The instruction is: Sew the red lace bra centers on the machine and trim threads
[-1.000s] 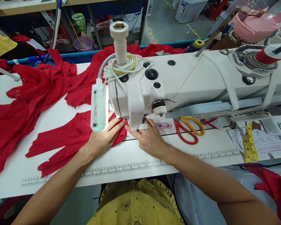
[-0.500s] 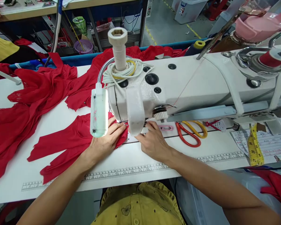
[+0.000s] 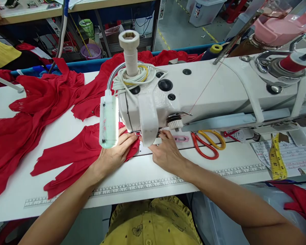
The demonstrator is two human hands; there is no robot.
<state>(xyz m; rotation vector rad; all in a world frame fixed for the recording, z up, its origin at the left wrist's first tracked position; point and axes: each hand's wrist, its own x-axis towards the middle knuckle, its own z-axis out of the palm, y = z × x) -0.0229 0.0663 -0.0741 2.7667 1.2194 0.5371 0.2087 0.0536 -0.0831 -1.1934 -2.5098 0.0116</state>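
Observation:
My left hand (image 3: 116,149) lies on a red garment piece (image 3: 73,148), its fingers stretched over the cloth toward the needle area of a white sewing machine (image 3: 206,85). The fingertips end close to the presser foot, partly behind the machine head. On the other side of the needle area, my right hand (image 3: 167,151) is closed, with thumb and fingers bent together. The machine head covers its fingertips, so what they pinch is hidden. Red thread (image 3: 206,83) runs down to the tension dial (image 3: 175,123). A lamp (image 3: 108,120) hangs above my left hand.
Right of my right hand lie scissors (image 3: 205,146) with red and yellow handles, a pink-framed tool (image 3: 181,139), a yellow tape measure (image 3: 277,160) and written paper (image 3: 295,154). More red garments (image 3: 40,105) are heaped at left. A ruler strip (image 3: 142,187) runs along the front.
Both hands and the red garment piece keep nearly the same places. The whole view has shifted very slightly.

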